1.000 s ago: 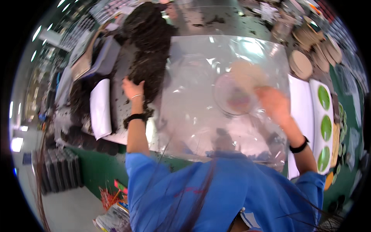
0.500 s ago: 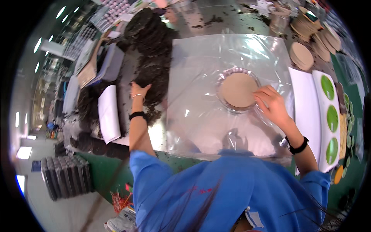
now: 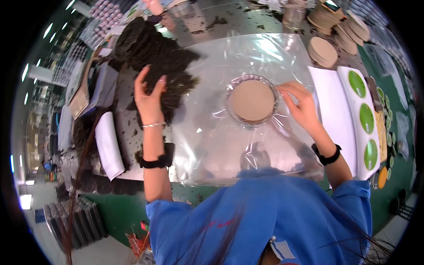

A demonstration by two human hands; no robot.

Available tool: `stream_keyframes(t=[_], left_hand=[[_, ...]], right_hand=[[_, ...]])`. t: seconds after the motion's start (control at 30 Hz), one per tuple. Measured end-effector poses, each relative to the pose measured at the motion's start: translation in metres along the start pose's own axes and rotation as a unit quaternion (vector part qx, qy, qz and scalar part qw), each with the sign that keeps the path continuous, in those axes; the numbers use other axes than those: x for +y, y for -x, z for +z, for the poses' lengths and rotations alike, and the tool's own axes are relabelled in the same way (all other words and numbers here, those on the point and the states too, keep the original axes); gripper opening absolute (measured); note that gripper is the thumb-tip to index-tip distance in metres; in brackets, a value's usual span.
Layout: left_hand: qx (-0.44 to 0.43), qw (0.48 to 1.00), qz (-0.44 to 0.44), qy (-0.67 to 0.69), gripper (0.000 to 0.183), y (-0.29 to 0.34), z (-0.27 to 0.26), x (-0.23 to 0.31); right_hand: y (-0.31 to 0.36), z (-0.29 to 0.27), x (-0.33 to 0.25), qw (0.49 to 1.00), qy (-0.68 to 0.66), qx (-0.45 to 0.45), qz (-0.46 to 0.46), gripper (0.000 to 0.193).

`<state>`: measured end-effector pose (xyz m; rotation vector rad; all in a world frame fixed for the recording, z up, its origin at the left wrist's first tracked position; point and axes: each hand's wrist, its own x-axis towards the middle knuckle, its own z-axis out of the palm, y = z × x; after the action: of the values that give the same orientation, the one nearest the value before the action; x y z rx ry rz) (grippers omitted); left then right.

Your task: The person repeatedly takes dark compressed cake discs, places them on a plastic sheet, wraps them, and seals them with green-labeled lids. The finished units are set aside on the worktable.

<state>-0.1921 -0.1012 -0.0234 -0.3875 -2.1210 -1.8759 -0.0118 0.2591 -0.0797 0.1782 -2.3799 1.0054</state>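
My left hand (image 3: 149,99) reaches over dark, flaky sheets (image 3: 174,81) that look like dried seaweed. Thumb and fingers are spread apart, and nothing shows clearly held between them. Behind it rises a taller dark stack (image 3: 137,42) of the same stuff. To the right, a clear round plastic tub (image 3: 230,108) with a fluted rim stands on a sheet of clear film (image 3: 212,150). A round tan disc (image 3: 252,100) fills its top. My right hand (image 3: 300,106) has thumb and forefinger pinched at the tub's right rim; the exact contact is too small to tell.
Stacks of tan discs (image 3: 322,52) and a clear jar (image 3: 293,17) stand at the far right. White paper (image 3: 333,115) and a strip of green round labels (image 3: 366,118) lie on the right. A folded white sheet (image 3: 109,145) and a grey-blue bin (image 3: 104,86) are on the left.
The view has shifted, moving the scene leftward in the picture. My left hand has moved away from me over the dark sheets, which now overlap the film's left edge. My right hand stays at the tub.
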Motion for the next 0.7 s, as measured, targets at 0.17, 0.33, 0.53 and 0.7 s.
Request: stream_keyframes(t=[0.17, 0.33, 0.53, 0.7], left_hand=[[-0.083, 0.982, -0.136, 0.106, 0.054, 0.093, 0.118, -0.011], [-0.171, 0.939, 0.105, -0.279, 0.063, 0.124, 0.125, -0.045], [-0.357, 0.854, 0.253, -0.282, 0.072, 0.083, 0.119, -0.034], [-0.507, 0.781, 0.121, -0.344, 0.074, 0.072, 0.140, -0.055]], right_hand=[[-0.005, 0.015, -0.019, 0.998, -0.010, 0.054, -0.032, 0.031], [0.006, 0.042, 0.015, 0.983, 0.146, -0.094, -0.061, 0.046], [-0.031, 0.037, 0.008, 0.968, 0.119, -0.222, -0.020, 0.052], [-0.036, 0.065, 0.023, 0.926, 0.187, -0.328, -0.010, 0.058]])
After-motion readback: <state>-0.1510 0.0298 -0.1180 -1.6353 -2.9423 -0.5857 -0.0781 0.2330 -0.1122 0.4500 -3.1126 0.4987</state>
